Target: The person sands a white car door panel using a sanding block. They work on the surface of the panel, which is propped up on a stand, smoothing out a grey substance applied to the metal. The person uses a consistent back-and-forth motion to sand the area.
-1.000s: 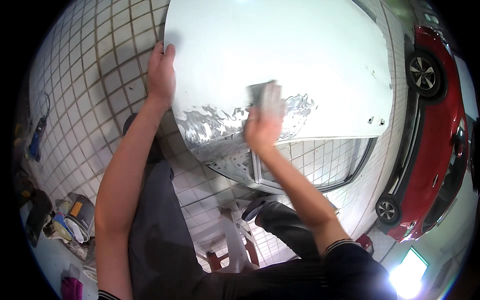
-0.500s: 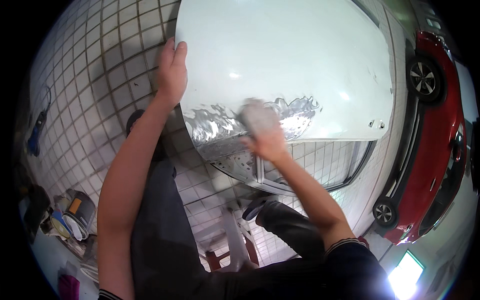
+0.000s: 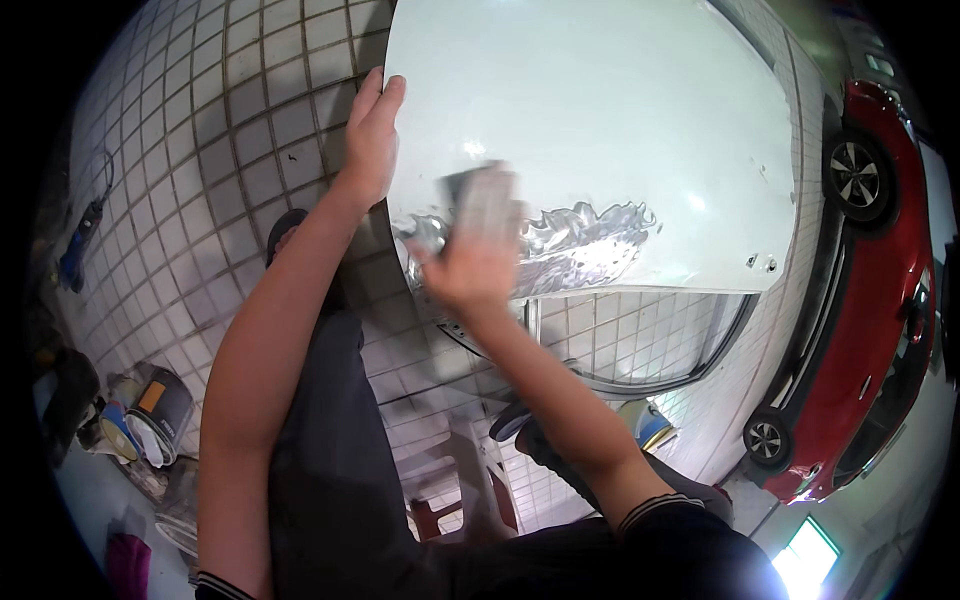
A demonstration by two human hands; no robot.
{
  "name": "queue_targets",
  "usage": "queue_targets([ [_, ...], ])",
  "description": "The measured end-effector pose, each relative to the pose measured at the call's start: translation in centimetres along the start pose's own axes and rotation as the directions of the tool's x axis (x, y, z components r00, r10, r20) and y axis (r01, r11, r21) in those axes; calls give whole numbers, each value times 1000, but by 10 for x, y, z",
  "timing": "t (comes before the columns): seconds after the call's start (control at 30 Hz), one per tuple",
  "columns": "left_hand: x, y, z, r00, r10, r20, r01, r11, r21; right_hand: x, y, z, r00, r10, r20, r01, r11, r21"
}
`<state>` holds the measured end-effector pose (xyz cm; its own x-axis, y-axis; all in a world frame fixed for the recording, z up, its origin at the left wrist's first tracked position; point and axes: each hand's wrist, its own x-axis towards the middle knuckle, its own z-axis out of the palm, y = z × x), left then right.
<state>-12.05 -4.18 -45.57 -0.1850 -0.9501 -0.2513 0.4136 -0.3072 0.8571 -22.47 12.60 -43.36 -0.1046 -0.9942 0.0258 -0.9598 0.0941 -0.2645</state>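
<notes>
A white car door (image 3: 600, 110) lies in front of me, its window frame (image 3: 690, 370) toward me. Along its lower part runs a shiny, wavy-edged bare metal patch (image 3: 590, 240). My left hand (image 3: 372, 145) holds the door's left edge, with fingertips at the rim. Over the left part of the patch lies my right hand (image 3: 480, 230), blurred by motion, its fingers together and its thumb out to the left. Beneath those fingers shows a dark flat pad (image 3: 458, 186), mostly covered; I cannot make out its exact kind.
Tiled floor (image 3: 240, 140) surrounds the door. A red car (image 3: 880, 310) stands at the right. Several cans (image 3: 160, 410) are at the lower left, and a blue corded tool (image 3: 75, 260) lies farther up. Another can (image 3: 648, 425) sits beyond my right forearm. A stool (image 3: 435, 500) shows beneath me.
My right hand has swept left and slightly away from me across the metal patch with the dark pad. My left hand stays on the door's edge. The whole view has shifted slightly.
</notes>
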Motion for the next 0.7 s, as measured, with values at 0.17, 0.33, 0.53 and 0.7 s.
queue_targets([
  [0.17,2,-3,-7,1000,-19,3,19,999,40,-4,-38,-3,907,-373,195,327,916,233],
  [0.33,7,-7,-21,998,28,51,-33,995,96,28,77,-55,930,-237,281,230,971,57],
  [0.53,12,-13,-8,998,64,29,-67,994,89,63,232,-75,955,236,-178,-262,955,-139],
  [0.7,3,-6,-16,998,60,13,-62,990,126,74,109,-39,975,190,-113,-212,950,-228],
])
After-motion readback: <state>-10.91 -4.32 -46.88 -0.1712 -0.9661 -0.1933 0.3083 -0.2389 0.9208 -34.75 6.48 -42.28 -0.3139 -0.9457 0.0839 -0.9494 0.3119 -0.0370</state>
